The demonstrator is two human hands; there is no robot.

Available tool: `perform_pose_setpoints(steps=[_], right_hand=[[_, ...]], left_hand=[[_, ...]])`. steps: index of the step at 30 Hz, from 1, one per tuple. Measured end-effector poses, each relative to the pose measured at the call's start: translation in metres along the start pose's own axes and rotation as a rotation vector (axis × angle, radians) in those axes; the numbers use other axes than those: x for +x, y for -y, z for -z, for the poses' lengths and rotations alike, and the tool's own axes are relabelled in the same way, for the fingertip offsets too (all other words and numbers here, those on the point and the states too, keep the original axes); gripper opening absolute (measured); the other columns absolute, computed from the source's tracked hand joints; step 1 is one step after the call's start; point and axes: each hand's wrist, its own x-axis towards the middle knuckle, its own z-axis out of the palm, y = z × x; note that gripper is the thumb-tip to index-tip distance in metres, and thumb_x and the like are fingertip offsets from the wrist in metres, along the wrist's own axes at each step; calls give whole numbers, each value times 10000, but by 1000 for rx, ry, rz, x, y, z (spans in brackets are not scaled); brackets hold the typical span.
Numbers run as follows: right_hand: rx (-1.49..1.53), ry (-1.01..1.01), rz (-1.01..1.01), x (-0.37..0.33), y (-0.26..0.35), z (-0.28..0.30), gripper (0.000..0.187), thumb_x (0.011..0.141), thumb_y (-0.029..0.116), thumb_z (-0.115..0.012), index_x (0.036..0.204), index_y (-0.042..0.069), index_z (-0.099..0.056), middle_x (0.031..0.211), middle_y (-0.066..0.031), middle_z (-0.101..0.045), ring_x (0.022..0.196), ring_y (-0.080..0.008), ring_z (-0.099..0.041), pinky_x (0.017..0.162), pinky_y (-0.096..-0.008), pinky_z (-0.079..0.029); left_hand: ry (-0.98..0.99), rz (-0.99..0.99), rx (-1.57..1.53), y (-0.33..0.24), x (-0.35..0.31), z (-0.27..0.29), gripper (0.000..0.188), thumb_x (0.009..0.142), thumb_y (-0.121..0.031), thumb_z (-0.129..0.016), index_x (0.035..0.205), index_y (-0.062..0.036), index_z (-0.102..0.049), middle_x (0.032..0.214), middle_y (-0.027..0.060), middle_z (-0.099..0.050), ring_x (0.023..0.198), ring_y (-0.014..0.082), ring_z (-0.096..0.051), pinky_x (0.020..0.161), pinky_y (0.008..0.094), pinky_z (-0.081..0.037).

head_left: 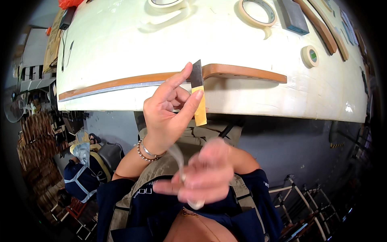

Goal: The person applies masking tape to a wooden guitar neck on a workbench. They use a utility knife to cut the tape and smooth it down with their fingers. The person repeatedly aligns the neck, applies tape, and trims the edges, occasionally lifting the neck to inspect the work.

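In my left hand is a small knife with a dark, slant-tipped blade and a yellow wrapped handle. It stands nearly upright, with my thumb on the handle and my index finger up beside the blade. My right hand is in front of my chest, smeared by motion. A pale, thin strip shows beside its fingers; whether they grip it is unclear. Beyond my left hand, a long curved brown wooden piece lies along the table's near edge, a grey strip along its side. My left hand and the knife hide part of it.
On the white table are a large tape roll with a loose end, a smaller tape roll, and another roll at the far edge. A grey block and brown wooden pieces lie far right.
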Motion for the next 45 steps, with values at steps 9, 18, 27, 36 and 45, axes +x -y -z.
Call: perform_pose_setpoints(steps=[9,18,27,36,45], right_hand=[[-1361,494,-679,39,-77,206,318,736,102,-725,1023,21,-616,1208,-140,-560,1089,-309,-538,945,-452,-403],[-801,574,-315,2,-79,65,395,727,278,-696,1085,135,-606,914,-31,-572,881,-192,-521,859,-406,-358],[-817,518,-255,-1,-83,47,154,706,217,-712,826,139,-657,863,1,-563,825,-193,-508,726,-343,-360],[-763,578,-355,-5,-81,42,199,707,140,-686,900,101,-656,839,-49,-573,788,-245,-531,705,-348,-424],[-746,642,-364,-4,-74,42,145,820,83,-610,951,34,-647,854,-115,-579,810,-282,-535,739,-373,-435]], left_hand=[[79,69,-202,-1,2,17,526,827,27,-619,1313,33,-418,627,5,-571,569,32,-537,542,162,-435],[1,-85,-119,-20,33,87,580,847,-48,-560,1360,51,-309,718,107,-627,544,125,-595,472,228,-518],[181,-631,1029,-4,80,125,547,680,-412,-737,1067,-44,-620,973,118,-617,933,273,-554,811,351,-430],[563,-808,861,16,87,54,366,706,-381,-700,916,-98,-603,807,30,-584,830,198,-555,861,391,-363],[427,-653,1114,22,69,177,412,677,-500,-711,930,-178,-664,844,-28,-640,939,156,-555,971,415,-317]])
